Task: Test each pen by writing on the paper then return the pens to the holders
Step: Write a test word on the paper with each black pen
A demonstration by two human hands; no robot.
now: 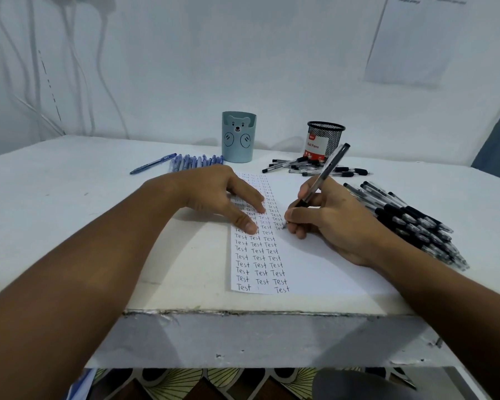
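Writing another "Test" on the paper (306, 255), the right hand (329, 220) pinches a black pen (325, 174) low on its barrel, fingers and thumb curled round it just above the tip, which meets the sheet at the end of a row of words. The left hand (214, 194) lies flat with straight fingers pressing the paper's written columns to the bench (70, 197), holding nothing. The pen looks light, stiff and slim; its dark rubbery sleeve near the tip is likely the surest place for the grip, since the clear plastic barrel higher up would probably be smoother and apt to slip. The thin sheet would likely slide if left unpinned. A heap of black pens (410, 223) lies just to the right of the writing hand, and more black pens (315, 167) are scattered at the foot of the mesh holder (326, 140). Blue pens (194, 162) lie in a row left of the bear holder (238, 137). Both holders appear to hold no pens yet, so the returning step seems far off.
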